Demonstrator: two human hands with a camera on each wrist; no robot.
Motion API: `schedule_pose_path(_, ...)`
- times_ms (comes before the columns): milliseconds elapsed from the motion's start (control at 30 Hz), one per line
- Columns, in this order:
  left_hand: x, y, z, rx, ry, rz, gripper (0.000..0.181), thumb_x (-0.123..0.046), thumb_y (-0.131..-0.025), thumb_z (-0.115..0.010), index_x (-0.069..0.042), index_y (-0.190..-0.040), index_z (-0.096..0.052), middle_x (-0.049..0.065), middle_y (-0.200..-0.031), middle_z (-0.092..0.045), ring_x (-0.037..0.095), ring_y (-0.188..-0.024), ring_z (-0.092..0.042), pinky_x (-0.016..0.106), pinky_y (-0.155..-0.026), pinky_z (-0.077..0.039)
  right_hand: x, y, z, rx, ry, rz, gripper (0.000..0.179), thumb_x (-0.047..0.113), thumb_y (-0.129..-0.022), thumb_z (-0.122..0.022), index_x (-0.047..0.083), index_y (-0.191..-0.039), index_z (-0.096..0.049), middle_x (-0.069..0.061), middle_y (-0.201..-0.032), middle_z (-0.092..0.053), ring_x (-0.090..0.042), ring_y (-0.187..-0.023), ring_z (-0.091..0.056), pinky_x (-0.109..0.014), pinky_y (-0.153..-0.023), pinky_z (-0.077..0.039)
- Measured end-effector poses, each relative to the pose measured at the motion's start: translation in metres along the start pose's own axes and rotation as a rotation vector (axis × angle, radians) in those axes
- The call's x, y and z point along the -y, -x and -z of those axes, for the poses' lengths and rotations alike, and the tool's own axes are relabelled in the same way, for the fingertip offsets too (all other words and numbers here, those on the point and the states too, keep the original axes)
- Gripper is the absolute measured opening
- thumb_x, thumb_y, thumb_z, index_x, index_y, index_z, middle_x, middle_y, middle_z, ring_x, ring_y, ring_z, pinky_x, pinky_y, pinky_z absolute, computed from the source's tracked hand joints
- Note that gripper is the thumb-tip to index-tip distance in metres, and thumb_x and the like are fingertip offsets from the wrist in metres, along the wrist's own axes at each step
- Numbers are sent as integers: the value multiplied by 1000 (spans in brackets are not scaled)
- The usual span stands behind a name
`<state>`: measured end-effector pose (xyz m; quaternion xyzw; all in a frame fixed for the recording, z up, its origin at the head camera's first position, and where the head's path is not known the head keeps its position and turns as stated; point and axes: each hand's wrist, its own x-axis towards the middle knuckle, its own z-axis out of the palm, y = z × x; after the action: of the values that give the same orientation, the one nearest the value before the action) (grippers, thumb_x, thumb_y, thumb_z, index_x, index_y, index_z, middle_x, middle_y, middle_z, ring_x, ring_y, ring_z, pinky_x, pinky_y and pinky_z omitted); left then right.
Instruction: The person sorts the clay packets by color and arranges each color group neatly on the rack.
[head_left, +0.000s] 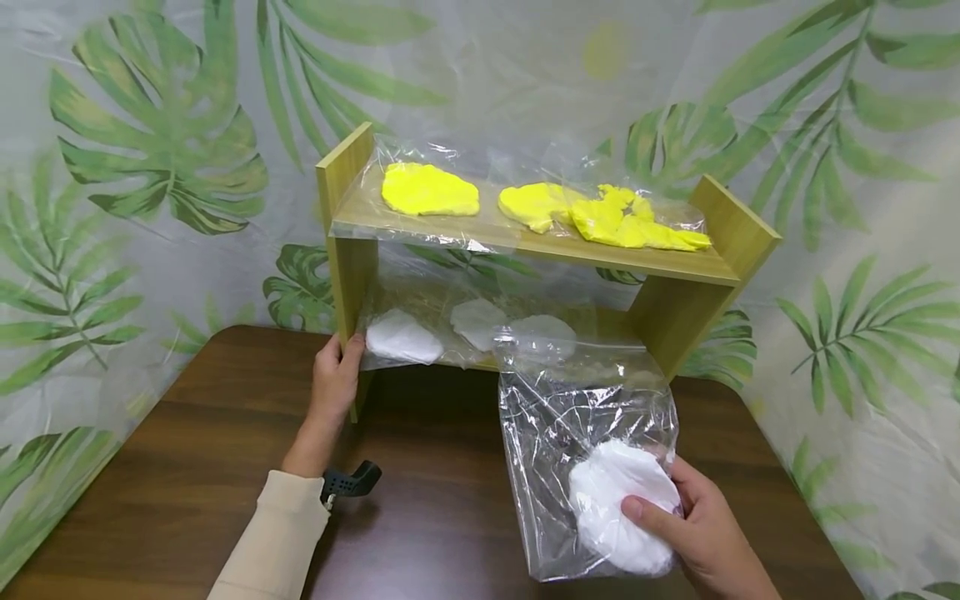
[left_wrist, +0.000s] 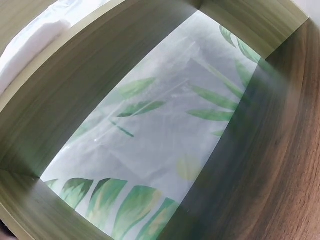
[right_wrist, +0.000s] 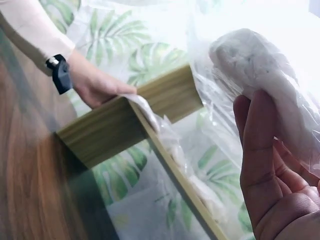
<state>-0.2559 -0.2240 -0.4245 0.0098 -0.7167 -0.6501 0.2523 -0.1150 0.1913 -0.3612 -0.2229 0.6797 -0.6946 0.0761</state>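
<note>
My left hand [head_left: 335,377] grips the left side panel [head_left: 344,275] of a two-tier wooden shelf, beside the lower board. In my right hand [head_left: 701,521] is a clear plastic bag [head_left: 536,475] holding a flattened lump of white clay-like material [head_left: 618,500]. The thumb presses on the lump from the front, while fingers [right_wrist: 257,135] support it behind. The bag hangs in front of the lower tier and overlaps its right part in the head view. On that tier lie bagged white lumps [head_left: 403,337], the leftmost one close by my left hand.
Bagged bright yellow lumps [head_left: 429,190] lie along the upper board [head_left: 525,242]. The shelf's right side panel [head_left: 738,221] leans outward in view. Below is a dark wooden table [head_left: 420,483], with a leaf-patterned cloth [head_left: 172,125] behind. A black device [head_left: 352,481] sits at the left wrist.
</note>
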Motion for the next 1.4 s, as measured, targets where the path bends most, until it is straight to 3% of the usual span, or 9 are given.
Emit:
schedule_pose_path(200, -2, -1, -1, -7, 6, -17, 28, -23, -99, -48, 3, -94, -56, 2, -69, -38, 15, -66, -39, 27, -61, -34, 0, -14, 6, -66, -31, 75, 44, -18, -90, -47, 7, -126, -56, -8, -102, -67, -19, -82, -69, -34, -63, -57)
schedule_pose_path(433, -5, 0, 1, -8, 21, -8, 27, -19, -99, -48, 6, -99, -58, 1, -71, -43, 14, -69, -42, 25, -63, -36, 5, -31, 14, -108, -100, 87, 39, -14, -93, -47, 8, -125, -56, -6, -103, -67, -17, -84, -68, -31, -66, -57)
schedule_pose_path(533, -13, 2, 2, 4, 19, 16, 27, -18, -99, -47, 7, -101, -58, 0, -73, -45, 13, -71, -43, 25, -65, -36, 9, -40, 17, -117, -106, 75, 37, -11, -94, -47, 7, -126, -55, -5, -104, -66, -16, -86, -67, -29, -68, -57)
schedule_pose_path(733, -38, 13, 0, 9, 5, 31, 27, -13, -98, -46, 10, -103, -57, 2, -79, -49, 13, -75, -44, 24, -69, -37, 14, -58, 18, -198, -29, 4, 34, -4, -96, -52, 7, -128, -51, -3, -106, -63, -12, -86, -65, -27, -70, -56)
schedule_pose_path(967, -37, 13, -2, 36, 19, -13, 24, -13, -99, -45, 9, -96, -55, 2, -69, -38, 13, -66, -36, 26, -63, -33, 16, -77, 21, -241, 40, -32, 33, 5, -97, -54, 6, -129, -47, -3, -108, -60, -10, -86, -62, -23, -72, -54)
schedule_pose_path(1233, -35, 14, 0, 47, 29, -10, 26, -12, -100, -45, 11, -104, -56, 2, -70, -38, 12, -67, -37, 26, -64, -33, 23, -101, 20, -222, 59, 8, 31, 6, -96, -58, 6, -126, -51, -2, -104, -62, -10, -82, -63, -23, -69, -54)
schedule_pose_path(1300, -35, 14, 0, 41, 29, -7, 27, -12, -100, -45, 11, -105, -56, 2, -72, -40, 12, -68, -38, 26, -65, -34, 26, -107, 20, -236, 100, 1, 32, 8, -95, -60, 5, -125, -51, -1, -102, -63, -9, -81, -62, -22, -69, -54)
schedule_pose_path(1400, -35, 14, 1, 31, 25, -2, 28, -12, -99, -45, 11, -108, -58, 1, -75, -45, 13, -71, -41, 25, -66, -35, 30, -118, 22, -277, 243, -28, 38, 17, -94, -64, 3, -126, -51, 1, -100, -62, -9, -81, -60, -21, -68, -53)
